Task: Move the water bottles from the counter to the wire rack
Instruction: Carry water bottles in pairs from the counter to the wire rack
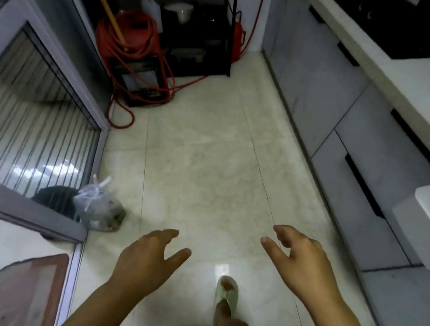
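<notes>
Our left hand (145, 256) and right hand (301, 262) hang open, holding nothing, above the floor (208, 162) — no bottles visible; we seem between trips — next, reach the counter (403, 76) right of it

Floor (208, 167): pale glossy tile. On it: tied plastic bag (97, 207) at left; red hose (132, 56) coiled far left. Black rack (195, 38) behind, contents blurred, possibly containers.

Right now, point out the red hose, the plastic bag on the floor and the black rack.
red hose (132, 34), head view, on the coiled loops.
plastic bag (97, 207), head view, on its bulging middle.
black rack (232, 26), head view, on its right upright post.
</notes>
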